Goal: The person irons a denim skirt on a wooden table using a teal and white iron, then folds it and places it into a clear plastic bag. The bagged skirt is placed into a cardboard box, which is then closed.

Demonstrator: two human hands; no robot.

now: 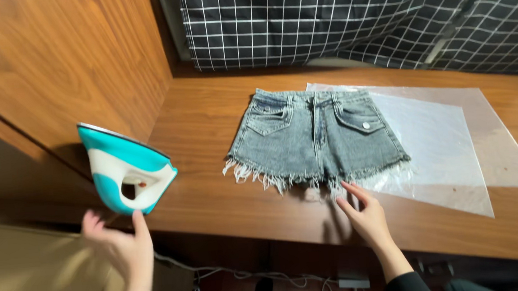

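The left hand [121, 245] is open, with fingers spread and palm turned upward, just below the iron [127, 176]; it holds nothing, and I cannot tell if the fingertips touch the iron's lower edge or are only very near to it. The iron is made of smooth plastic in turquoise and white, with a pointed shape and an oval handle opening, and it stands upright on its heel at the left end of the table [214, 199], with its flat metal plate facing the wooden wall panel [58, 63]. The right hand [365, 214] is also open and grips nothing; its fingers are stretched flat on the table surface, and the fingertips reach the frayed hem of the denim shorts [314, 137]. The shorts lie flat in the middle of the table, with the waistband away from the person. They are of faded grey-blue denim, with two flap pockets, one closed by a small round button, and with loose white threads along both leg openings. Their right part lies on a thin transparent plastic bag [440, 148], rectangular and a little shiny, which is spread over the right half of the table. The table is of brown wood with a smooth surface and fine grain. Behind it hangs a black cloth with a white grid pattern [322, 15], soft and folded. Under the table edge some cables [252, 277] run along the floor.
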